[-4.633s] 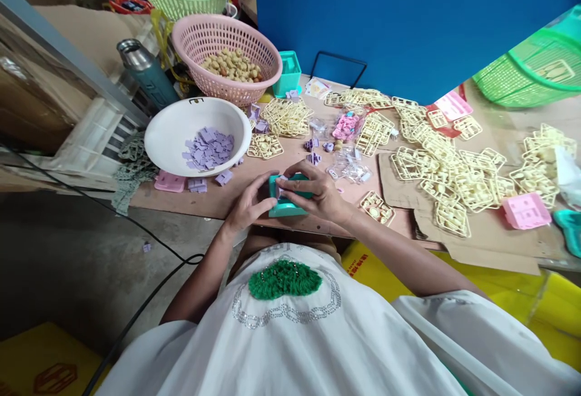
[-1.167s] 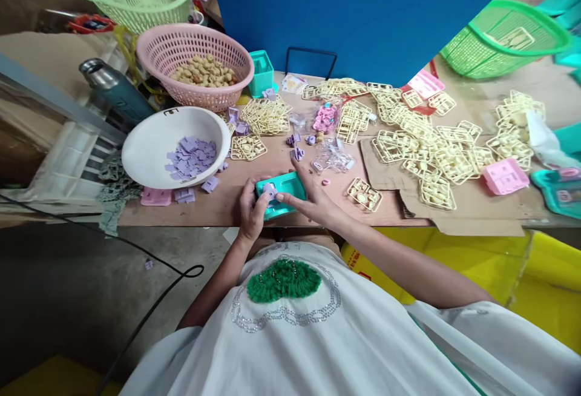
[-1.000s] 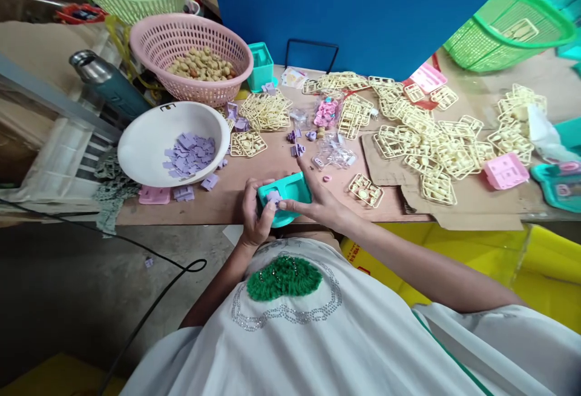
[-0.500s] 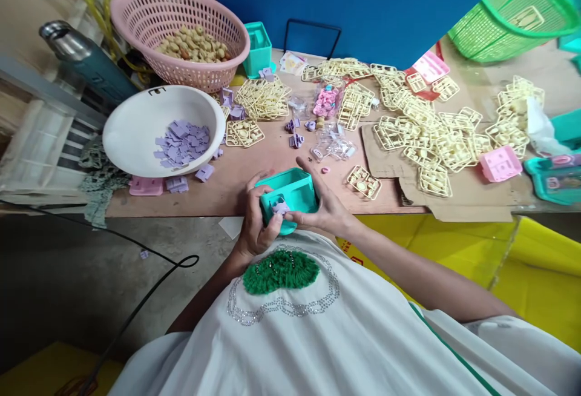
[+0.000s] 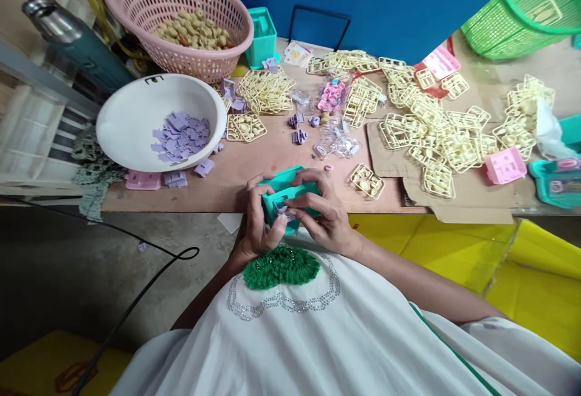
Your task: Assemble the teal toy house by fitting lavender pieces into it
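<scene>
A teal plastic box [image 5: 285, 177] with an open top is held between my two hands, just in front of the table edge. My left hand [image 5: 262, 220] is wrapped around its left side, the thumb pressing by a small lilac plastic piece [image 5: 282, 209] set at the near face. My right hand [image 5: 327, 214] is bent over the box's right side, with a finger and the thumb at that same lilac piece. The fingers partly cover the piece, so how it sits in the box cannot be made out.
A white bowl [image 5: 109, 123] of lilac pieces and a pink basket [image 5: 181, 63] stand at the left, beside a teal flask [image 5: 77, 45]. Cream part frames [image 5: 458, 141] lie on cardboard at the right. A blue panel [image 5: 372, 8] rises behind.
My right fingers have curled from stretched along the box's right side to over it, onto the lilac piece. The left hand keeps its grip. The view has shifted slightly.
</scene>
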`<state>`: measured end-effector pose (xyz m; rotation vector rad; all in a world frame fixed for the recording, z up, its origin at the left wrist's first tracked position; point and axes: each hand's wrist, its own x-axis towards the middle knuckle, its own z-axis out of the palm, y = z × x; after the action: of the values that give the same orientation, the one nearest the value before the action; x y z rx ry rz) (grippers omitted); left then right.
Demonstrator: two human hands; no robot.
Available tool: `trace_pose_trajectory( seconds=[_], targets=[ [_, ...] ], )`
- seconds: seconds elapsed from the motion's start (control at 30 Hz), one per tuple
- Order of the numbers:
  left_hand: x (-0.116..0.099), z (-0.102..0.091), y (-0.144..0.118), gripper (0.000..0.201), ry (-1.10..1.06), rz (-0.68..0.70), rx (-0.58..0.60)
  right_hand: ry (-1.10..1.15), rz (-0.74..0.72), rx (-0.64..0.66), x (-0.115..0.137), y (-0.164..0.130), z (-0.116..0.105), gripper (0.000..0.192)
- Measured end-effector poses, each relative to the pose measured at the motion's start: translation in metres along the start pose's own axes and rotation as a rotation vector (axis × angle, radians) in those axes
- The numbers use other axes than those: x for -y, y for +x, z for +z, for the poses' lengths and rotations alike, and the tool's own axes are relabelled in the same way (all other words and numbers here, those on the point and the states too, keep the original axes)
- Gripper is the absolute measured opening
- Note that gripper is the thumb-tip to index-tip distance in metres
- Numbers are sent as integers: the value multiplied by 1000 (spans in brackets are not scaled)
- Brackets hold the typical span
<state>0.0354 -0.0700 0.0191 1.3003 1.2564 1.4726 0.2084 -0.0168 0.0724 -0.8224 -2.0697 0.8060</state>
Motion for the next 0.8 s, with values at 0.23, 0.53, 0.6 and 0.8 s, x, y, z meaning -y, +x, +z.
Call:
trace_pose_trajectory(
  seconds=[0.23,0.53,0.6,0.8],
  targets=[
    [0,2,2,39,150,166,-3,173,312,-74,-7,-9,1,76],
    [5,-6,3,43,278,281,56,287,534,-10,-5,-13,1,104],
    [4,-6,3,42,305,306,60,261,539,-21,-3,-12,3,103],
    [4,-6,3,38,318,311,64,213,509,-79,-2,-14,9,95]
  ],
)
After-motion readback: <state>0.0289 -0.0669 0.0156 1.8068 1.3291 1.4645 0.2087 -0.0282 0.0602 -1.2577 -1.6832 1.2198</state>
